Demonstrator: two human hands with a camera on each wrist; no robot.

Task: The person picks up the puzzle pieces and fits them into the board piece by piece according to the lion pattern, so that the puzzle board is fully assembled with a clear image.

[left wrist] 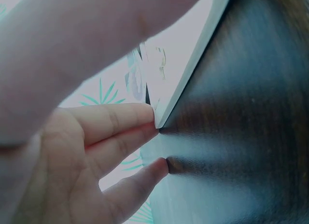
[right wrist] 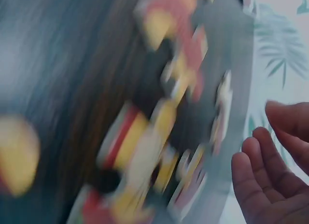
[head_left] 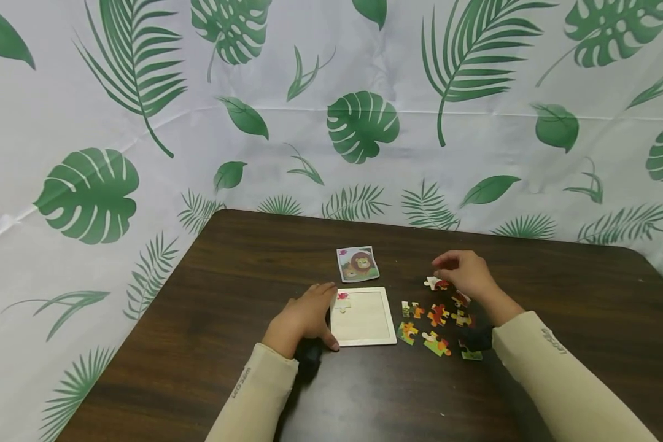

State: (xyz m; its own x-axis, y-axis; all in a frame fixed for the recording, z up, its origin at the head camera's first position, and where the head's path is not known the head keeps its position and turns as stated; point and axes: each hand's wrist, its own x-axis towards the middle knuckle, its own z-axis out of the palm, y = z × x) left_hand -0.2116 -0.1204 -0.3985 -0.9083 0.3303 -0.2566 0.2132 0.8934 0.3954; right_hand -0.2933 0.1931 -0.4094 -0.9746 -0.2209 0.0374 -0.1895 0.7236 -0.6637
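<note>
My left hand (head_left: 306, 314) spans the left side of a square, pale puzzle tray (head_left: 391, 319), thumb near its lower corner. In the left wrist view its straight fingers (left wrist: 120, 119) touch the tray's corner. One puzzle piece (head_left: 341, 303) with a pink patch lies inside the tray at upper left. My right hand (head_left: 469, 274) hovers over loose pieces at the right, fingertips just above a white and red puzzle piece (head_left: 434, 283). In the right wrist view a gap shows between thumb and fingers (right wrist: 246, 178), with nothing held.
Several loose puzzle pieces (head_left: 438, 315) lie face up on the dark wooden table (head_left: 243, 264), between the tray and my right forearm. A picture card (head_left: 358, 264) with a lion lies behind the tray. A leaf-patterned cloth (head_left: 287, 135) hangs beyond the table.
</note>
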